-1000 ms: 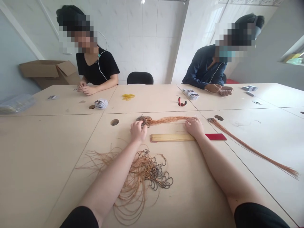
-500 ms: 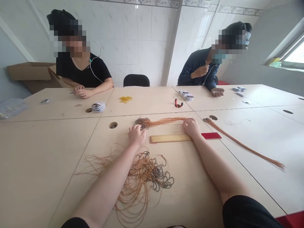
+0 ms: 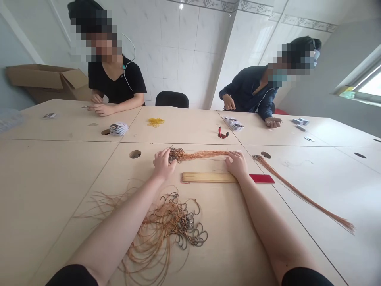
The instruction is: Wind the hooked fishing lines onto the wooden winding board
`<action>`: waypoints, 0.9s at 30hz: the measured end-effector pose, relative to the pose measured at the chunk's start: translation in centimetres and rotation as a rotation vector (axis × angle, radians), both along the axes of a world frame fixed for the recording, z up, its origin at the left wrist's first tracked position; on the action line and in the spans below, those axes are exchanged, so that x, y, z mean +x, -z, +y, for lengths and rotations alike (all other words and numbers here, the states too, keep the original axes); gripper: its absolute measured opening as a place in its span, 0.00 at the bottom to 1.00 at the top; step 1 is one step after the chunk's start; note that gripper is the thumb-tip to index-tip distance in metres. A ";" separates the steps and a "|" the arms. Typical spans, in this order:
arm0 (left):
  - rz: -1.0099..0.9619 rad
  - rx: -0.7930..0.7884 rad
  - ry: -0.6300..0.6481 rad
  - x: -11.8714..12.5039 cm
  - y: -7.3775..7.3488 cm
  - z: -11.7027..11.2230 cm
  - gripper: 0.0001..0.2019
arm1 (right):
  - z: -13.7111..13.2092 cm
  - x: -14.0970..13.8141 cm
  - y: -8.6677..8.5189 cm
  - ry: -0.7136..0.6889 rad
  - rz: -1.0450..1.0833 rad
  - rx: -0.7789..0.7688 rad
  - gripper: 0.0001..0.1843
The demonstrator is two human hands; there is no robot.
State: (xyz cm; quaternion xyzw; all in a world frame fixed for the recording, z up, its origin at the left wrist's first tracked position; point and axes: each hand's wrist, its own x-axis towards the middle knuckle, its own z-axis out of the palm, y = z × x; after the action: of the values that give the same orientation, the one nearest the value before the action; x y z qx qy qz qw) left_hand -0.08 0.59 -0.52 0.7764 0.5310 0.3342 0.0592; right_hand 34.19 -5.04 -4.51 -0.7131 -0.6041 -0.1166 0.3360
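A bundle of fish hooks tied to orange-brown lines lies stretched sideways across the table. My left hand is at the hook end, fingers spread and touching the hooks' left side. At the other end, my right hand lays its fingers over the line tips, thumb held apart from them; the tips under the fingers are hidden. Below the bundle is a flat yellowish strip with a red end piece, partly covered by my right wrist. Nearer me, by my left forearm, sits a tangled heap of hooks with lines.
A second hook-and-line bundle lies slanted on the right. Farther back are yellow rubber bands, red-handled pliers in a table hole, and stacked small packets. Two people sit across the table; a cardboard box stands behind left.
My left hand has shifted slightly left, beside the hooks, with its fingers more spread. My right thumb now shows apart from the fingers. The view has tilted, and the right-hand co-worker's raised hand has dropped.
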 end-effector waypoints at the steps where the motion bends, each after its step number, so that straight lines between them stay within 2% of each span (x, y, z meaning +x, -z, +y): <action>1: 0.008 -0.010 -0.001 0.0 0.1 0.1 0.26 | 0.0 0.0 0.0 -0.003 0.005 0.000 0.22; 6: 0.051 -0.030 0.000 0.0 0.2 0.2 0.27 | 0.1 0.1 0.0 -0.021 0.037 -0.023 0.22; 16: 0.103 0.043 0.019 -0.2 1.0 0.9 0.26 | 0.2 0.3 -0.6 -0.015 0.094 -0.089 0.22; 27: 0.109 0.028 0.004 0.0 0.9 0.3 0.25 | 0.2 0.3 -0.6 -0.015 0.125 -0.146 0.22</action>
State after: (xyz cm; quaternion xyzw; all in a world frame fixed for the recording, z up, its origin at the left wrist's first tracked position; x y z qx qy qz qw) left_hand -0.04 0.90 -1.39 0.7954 0.5271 0.2986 0.0198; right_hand 34.54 -4.87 -3.94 -0.7371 -0.5943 -0.0252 0.3209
